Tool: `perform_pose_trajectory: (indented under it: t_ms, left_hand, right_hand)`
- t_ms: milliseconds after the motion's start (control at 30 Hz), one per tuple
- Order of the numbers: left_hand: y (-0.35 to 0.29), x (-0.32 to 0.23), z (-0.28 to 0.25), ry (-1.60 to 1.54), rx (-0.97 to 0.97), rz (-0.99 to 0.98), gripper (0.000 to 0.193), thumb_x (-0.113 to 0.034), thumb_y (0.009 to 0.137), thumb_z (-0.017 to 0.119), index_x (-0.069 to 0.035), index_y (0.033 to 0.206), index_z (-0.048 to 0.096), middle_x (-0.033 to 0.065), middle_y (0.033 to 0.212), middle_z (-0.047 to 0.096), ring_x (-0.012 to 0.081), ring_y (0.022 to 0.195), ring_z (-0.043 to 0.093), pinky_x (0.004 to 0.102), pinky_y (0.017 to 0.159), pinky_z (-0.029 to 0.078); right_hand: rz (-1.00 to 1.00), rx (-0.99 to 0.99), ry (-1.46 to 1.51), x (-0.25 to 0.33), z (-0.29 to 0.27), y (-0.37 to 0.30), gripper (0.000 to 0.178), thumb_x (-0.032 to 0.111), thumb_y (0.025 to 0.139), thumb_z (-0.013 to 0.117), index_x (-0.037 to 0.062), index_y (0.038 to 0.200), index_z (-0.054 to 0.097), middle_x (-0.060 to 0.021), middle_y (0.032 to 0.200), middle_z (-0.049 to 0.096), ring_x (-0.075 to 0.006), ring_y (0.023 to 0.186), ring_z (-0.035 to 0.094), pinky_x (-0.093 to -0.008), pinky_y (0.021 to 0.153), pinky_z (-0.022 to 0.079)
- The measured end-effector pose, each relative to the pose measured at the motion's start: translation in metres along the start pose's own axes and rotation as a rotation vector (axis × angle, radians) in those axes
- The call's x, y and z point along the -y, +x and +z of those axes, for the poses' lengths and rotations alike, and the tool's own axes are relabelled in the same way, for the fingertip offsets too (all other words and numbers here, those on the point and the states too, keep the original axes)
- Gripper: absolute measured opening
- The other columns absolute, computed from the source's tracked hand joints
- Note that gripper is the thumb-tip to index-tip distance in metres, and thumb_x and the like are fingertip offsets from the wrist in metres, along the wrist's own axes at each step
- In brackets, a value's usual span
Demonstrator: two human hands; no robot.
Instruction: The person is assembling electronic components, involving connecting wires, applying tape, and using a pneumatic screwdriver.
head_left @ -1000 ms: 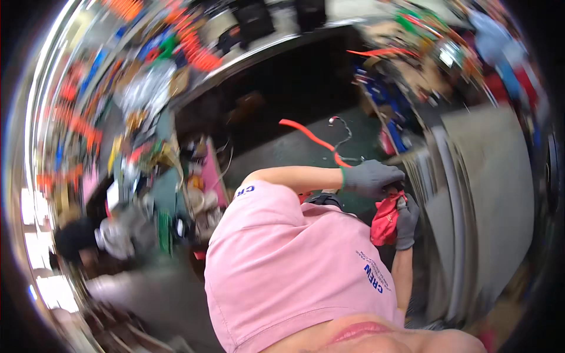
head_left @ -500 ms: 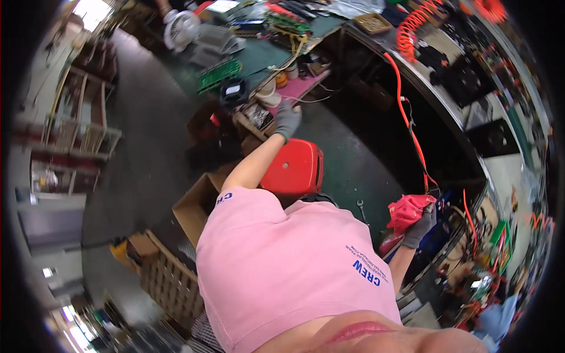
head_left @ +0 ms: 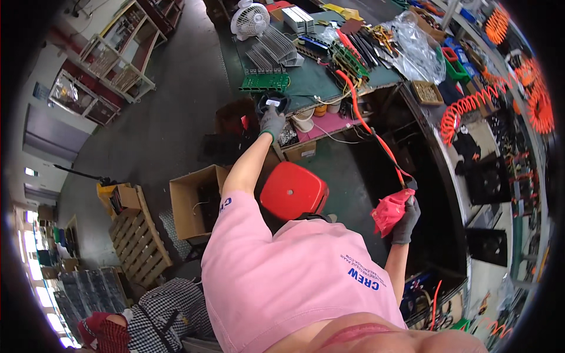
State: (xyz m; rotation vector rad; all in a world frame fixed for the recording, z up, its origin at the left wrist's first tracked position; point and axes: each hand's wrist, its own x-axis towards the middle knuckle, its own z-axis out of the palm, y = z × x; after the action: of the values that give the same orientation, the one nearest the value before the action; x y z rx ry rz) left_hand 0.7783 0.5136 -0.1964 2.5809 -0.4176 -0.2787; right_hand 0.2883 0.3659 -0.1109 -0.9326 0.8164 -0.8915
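- Two gloved hands in view, well apart.
- Left hand (head_left: 272, 122): arm stretched forward, grey-gloved fingers closed on a round black part (head_left: 273, 103) with a pale label, at the near edge of the green workbench (head_left: 306, 88).
- Just beyond that grip: a green circuit board (head_left: 264, 82) and a row of metal heat sinks (head_left: 273, 54); a white desk fan (head_left: 249, 20) farther off.
- Right hand (head_left: 405, 219): fingers clamped on a bunched red cloth (head_left: 389, 210).
- Rising from that grip toward the bench: a red hose (head_left: 376, 138).
- Between the two grips, lower down: a red stool (head_left: 293, 190).
- Left of the outstretched arm: an open cardboard box (head_left: 194, 203).
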Motion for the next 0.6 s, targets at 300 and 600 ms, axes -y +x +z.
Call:
perform_pose_trajectory:
  t_ms: [300, 600]
  left_hand:
    - [0.04, -0.039, 0.076, -0.126, -0.086, 0.023, 0.053, -0.033, 0.08, 0.06, -0.008, 0.126, 0.051, 0.0193, 0.115, 0.06, 0.0326, 0.113, 0.054, 0.0392, 0.096, 0.042]
    - [0.041, -0.124, 0.107, -0.714, 0.012, 0.166, 0.027, -0.019, 0.087, 0.058, 0.0, 0.104, 0.061, 0.0104, 0.096, 0.064, 0.0192, 0.089, 0.059, 0.0314, 0.083, 0.045]
  right_hand:
    - [0.022, 0.371, -0.008, 0.028, 0.12, 0.161, 0.026, 0.027, 0.092, 0.052, 0.0031, 0.102, 0.059, -0.0017, 0.09, 0.06, -0.0121, 0.08, 0.059, -0.0282, 0.073, 0.049]
    - [0.367, 0.273, -0.281, -0.023, 0.129, 0.324, 0.02, 0.019, 0.091, 0.056, 0.002, 0.084, 0.063, -0.0017, 0.075, 0.061, -0.0094, 0.066, 0.056, -0.0268, 0.063, 0.046]
